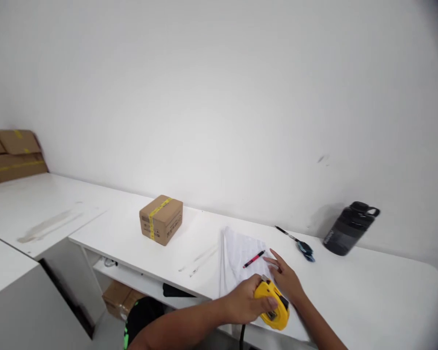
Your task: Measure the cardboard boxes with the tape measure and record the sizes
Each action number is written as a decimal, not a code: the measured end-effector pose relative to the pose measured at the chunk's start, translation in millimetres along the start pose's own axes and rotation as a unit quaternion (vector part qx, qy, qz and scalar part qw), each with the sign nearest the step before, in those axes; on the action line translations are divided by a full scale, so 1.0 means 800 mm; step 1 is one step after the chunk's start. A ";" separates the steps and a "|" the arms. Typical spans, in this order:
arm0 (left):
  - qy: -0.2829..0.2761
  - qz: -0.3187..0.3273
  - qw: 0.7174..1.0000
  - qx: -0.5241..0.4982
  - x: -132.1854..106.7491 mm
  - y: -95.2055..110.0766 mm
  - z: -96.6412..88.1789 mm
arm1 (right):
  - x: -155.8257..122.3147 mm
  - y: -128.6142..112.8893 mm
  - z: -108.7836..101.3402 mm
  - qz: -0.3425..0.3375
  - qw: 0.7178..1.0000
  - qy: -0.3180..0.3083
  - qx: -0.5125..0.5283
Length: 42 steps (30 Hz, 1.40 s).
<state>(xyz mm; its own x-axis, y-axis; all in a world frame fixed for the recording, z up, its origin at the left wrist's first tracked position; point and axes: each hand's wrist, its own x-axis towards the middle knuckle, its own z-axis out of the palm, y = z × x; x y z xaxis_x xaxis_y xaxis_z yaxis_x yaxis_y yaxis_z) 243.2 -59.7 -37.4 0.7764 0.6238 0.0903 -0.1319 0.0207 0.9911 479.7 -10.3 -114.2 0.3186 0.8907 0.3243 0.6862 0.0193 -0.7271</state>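
Note:
A yellow tape measure (282, 318) is gripped by my left hand (243, 301), held over the front edge of the white table. Just beyond it, my right hand (285, 278) rests over white paper sheets (239, 243) with its fingers spread. Its fingertips are close to a red and black pen (253, 259) lying on the sheets, and hold nothing. Part of the paper is hidden behind both hands and the tape measure.
A taped cardboard box (162, 221) stands left on the table (124, 228). At right are a black bottle (350, 231), a second pen (286, 234) and a small dark blue item (305, 250). More boxes (16, 158) sit far left; another box (118, 296) is below.

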 end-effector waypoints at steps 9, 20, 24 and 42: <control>0.412 -0.007 0.835 0.365 -0.061 0.194 -0.182 | 0.006 0.008 -0.001 0.068 0.994 -0.031 0.080; 0.430 -0.114 0.814 0.374 -0.078 0.226 -0.305 | -0.004 -0.007 -0.009 0.078 0.994 -0.014 0.079; 0.426 -0.115 0.824 0.355 -0.076 0.219 -0.313 | -0.006 -0.009 -0.011 0.082 0.994 -0.012 0.075; 0.284 -0.156 0.895 0.306 -0.071 0.230 -0.315 | -0.007 -0.009 -0.012 0.100 0.993 0.008 0.066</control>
<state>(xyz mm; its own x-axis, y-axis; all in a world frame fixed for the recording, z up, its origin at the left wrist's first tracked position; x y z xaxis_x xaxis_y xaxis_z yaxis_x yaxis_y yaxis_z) 20.0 105.5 114.8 0.2545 0.9627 -0.0923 0.5343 -0.0604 0.8431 479.1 -19.9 -104.7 0.4513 0.8750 0.1749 0.5163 -0.0962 -0.8510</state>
